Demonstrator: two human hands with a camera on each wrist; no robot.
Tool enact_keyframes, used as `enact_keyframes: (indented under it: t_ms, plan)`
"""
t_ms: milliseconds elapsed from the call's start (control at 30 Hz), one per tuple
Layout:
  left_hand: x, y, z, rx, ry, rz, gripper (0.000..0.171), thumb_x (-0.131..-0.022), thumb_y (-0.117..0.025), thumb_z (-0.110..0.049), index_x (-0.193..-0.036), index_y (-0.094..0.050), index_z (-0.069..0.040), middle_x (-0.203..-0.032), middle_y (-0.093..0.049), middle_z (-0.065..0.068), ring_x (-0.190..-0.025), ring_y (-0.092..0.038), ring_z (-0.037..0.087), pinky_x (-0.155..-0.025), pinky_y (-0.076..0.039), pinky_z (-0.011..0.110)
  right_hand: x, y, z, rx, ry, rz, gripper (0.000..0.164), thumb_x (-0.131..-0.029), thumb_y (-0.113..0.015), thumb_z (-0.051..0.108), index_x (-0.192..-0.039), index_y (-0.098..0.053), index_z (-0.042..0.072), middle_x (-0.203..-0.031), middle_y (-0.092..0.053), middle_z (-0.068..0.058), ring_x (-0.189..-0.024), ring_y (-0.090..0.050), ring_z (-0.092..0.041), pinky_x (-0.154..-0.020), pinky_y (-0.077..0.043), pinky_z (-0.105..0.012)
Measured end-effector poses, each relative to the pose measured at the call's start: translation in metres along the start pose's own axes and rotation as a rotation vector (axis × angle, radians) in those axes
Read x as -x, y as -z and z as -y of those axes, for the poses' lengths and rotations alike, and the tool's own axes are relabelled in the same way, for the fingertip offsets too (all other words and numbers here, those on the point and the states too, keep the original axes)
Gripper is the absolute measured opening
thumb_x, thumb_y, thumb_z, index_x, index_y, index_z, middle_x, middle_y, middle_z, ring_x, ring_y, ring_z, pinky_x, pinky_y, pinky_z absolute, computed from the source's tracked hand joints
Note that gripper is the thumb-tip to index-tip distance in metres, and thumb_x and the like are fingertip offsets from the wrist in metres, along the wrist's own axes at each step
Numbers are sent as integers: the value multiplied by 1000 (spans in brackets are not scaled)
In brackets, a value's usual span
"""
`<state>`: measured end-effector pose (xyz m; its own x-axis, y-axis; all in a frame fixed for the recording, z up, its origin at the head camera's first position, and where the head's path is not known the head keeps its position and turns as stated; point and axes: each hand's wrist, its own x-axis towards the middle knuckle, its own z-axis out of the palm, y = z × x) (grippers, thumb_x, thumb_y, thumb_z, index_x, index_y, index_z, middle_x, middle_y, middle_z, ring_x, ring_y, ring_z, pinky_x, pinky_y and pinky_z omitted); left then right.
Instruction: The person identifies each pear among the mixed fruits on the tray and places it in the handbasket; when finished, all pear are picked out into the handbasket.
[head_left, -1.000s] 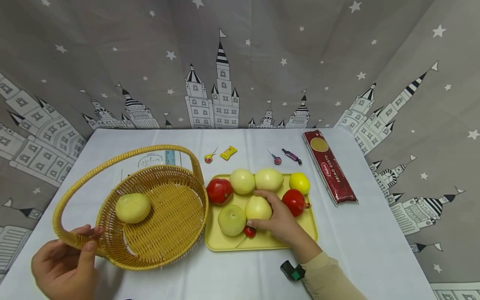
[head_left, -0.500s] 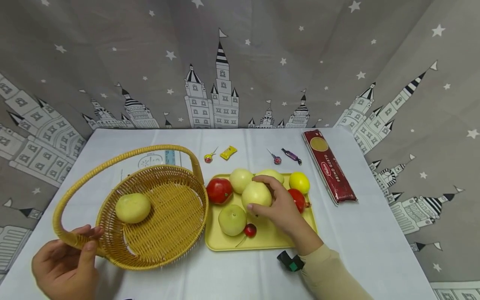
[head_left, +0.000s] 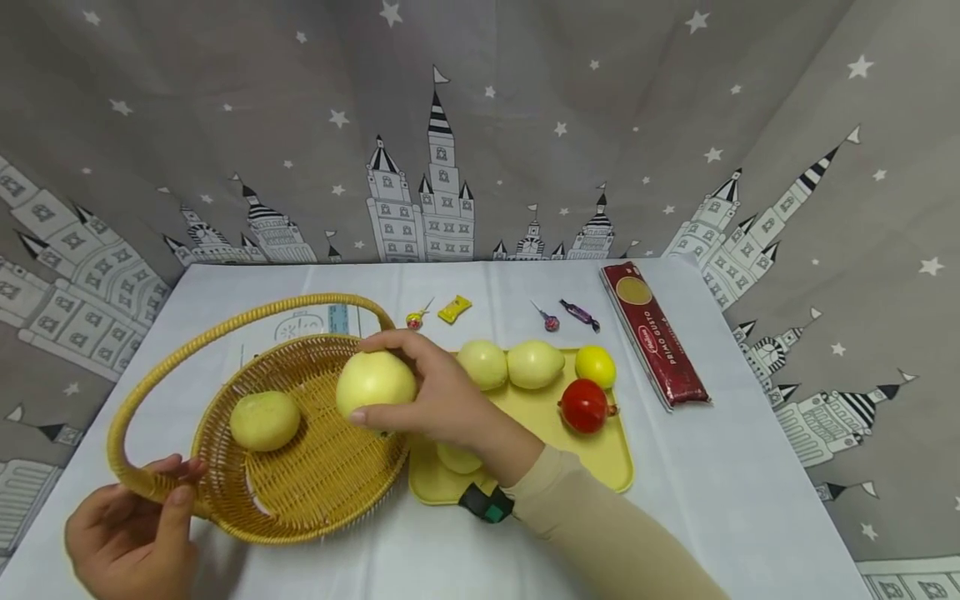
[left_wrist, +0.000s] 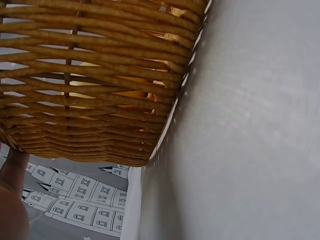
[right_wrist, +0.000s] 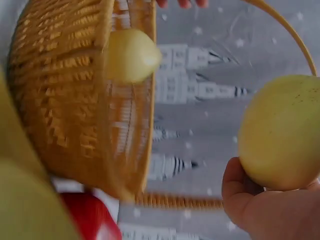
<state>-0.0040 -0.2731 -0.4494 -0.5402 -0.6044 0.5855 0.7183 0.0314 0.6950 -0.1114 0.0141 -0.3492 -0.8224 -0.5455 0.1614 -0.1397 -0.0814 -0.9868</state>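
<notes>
In the head view my right hand point(head_left: 442, 392) grips a round pale yellow fruit point(head_left: 373, 385) and holds it above the right part of a wicker basket point(head_left: 322, 500). The right wrist view shows the thumb and fingers around the underside of that fruit point(right_wrist: 282, 132). My left hand point(head_left: 135, 529) pinches the basket at its near-left rim, where the arched handle point(head_left: 123, 417) begins. Inside the basket, on the left, lies another pale yellow-green fruit point(head_left: 265, 421).
Right of the basket is a yellow tray point(head_left: 540, 425) with pale fruits point(head_left: 536, 364), a small yellow fruit point(head_left: 596, 366) and a red pomegranate point(head_left: 584, 406). My right arm hides part of it. Wrapped candies point(head_left: 454, 309), lollipops point(head_left: 550, 321) and a long red packet point(head_left: 654, 333) lie behind.
My right hand has lifted the round pale yellow fruit off the tray and carried it left to over the basket. My left hand keeps its hold on the basket.
</notes>
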Motion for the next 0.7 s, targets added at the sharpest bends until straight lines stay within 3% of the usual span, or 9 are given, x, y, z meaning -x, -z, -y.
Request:
enact_keyframes:
  t_ms: [133,267,500,600,700]
  plan:
    - [0,2,0,-93,-14,16,42,-79,-59,24,-115,-37,20,-109,-56,39,-91,-69,31,-84,-58,30,-19,-26,-4,19,-31,65,60,-75,-84,15,-126,-54,22,-118,-58,10,-98,-61,-8,-77,-59,-27]
    - [-2,4,-1,-114,-27,34,40,-80,-60,23,-114,-37,20,-110,-56,38,-93,-68,31,-85,-58,30,-38,-47,-9,166,-69,92,60,-74,-85,25,-125,-54,25,-116,-56,15,-95,-58,-2,-75,-56,-19]
    - [1,6,0,-155,-44,7,38,-81,-62,20,-112,-39,19,-106,-59,34,-90,-69,27,-83,-58,27,-79,-76,-6,391,-226,98,64,-69,-86,38,-123,-52,38,-113,-53,20,-87,-56,0,-66,-51,-14]
    - [1,4,1,-115,-46,-2,39,-80,-62,21,-111,-39,19,-105,-59,35,-89,-69,28,-82,-59,27,-93,-84,-5,437,-262,84,65,-68,-87,40,-122,-51,41,-116,-51,23,-88,-54,1,-66,-50,-14]
    - [-1,-1,2,23,-49,15,41,-77,-61,26,-111,-38,22,-105,-58,39,-88,-69,32,-82,-59,31,-101,-87,-12,465,-284,60,64,-67,-87,41,-121,-52,41,-115,-52,24,-89,-53,2,-66,-49,-14]
